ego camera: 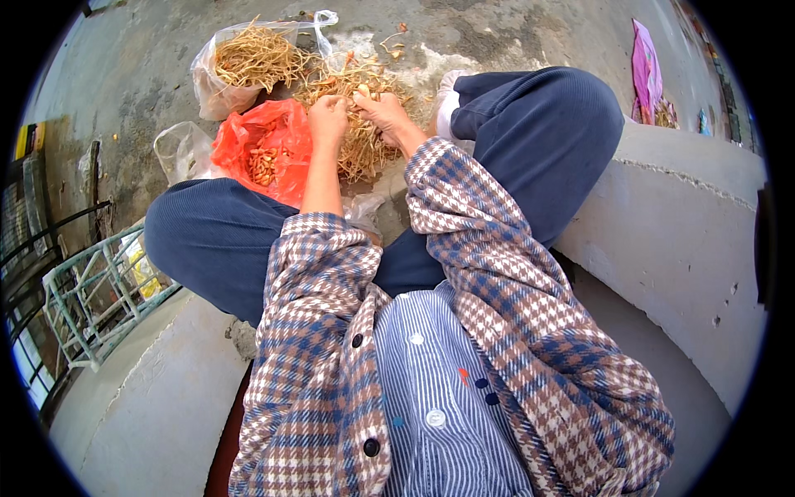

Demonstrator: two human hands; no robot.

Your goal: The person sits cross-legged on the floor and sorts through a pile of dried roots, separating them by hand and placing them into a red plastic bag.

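My left hand (328, 122) is over the right edge of a red plastic bag (292, 127), its fingertips pinched together on something too small to make out. Beside it, my right hand (386, 117) holds a pale orange piece (363, 91), perhaps a pod or bulb, between thumb and fingers. Both hands are close together above a heap of dry, straw-like stalks (360, 152) with orange bits among them. Small orange-brown pieces, like kernels or cloves, (263, 166) lie inside the red bag.
A clear plastic bag of dry stalks (258, 56) stands at the upper left, another clear bag (184, 149) below it. Concrete ledges (683, 205) flank me. A metal rack (109, 292) is at the left, a pink cloth or bag (646, 71) at the far right.
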